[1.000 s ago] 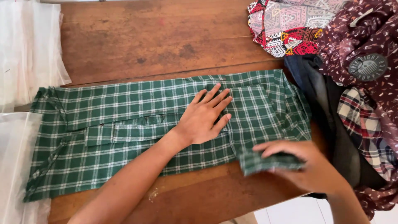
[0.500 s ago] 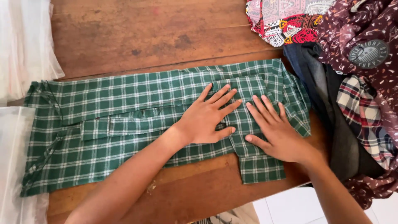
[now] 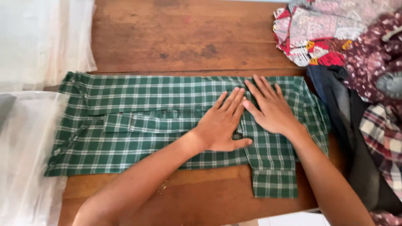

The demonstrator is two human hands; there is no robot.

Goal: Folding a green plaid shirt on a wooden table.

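Note:
A green and white checked shirt (image 3: 138, 125) lies flat across a brown wooden table (image 3: 184, 37), folded into a long strip. One sleeve end with its cuff (image 3: 274, 182) hangs down toward the table's near edge. My left hand (image 3: 222, 123) lies flat on the shirt's middle, fingers together and stretched out. Right beside it, my right hand (image 3: 270, 109) presses flat on the cloth, fingers spread a little. The two hands touch side by side. Neither hand grips anything.
A heap of clothes fills the right side: a red patterned cloth (image 3: 310, 33), a maroon dotted garment (image 3: 372, 62), dark fabric (image 3: 347, 121) and a plaid piece (image 3: 385, 142). White translucent plastic sheets (image 3: 37, 37) lie at the left.
My right hand let go of the sleeve end it was folding over, laid it down, and moved up flat next to my left hand. The view shifted slightly.

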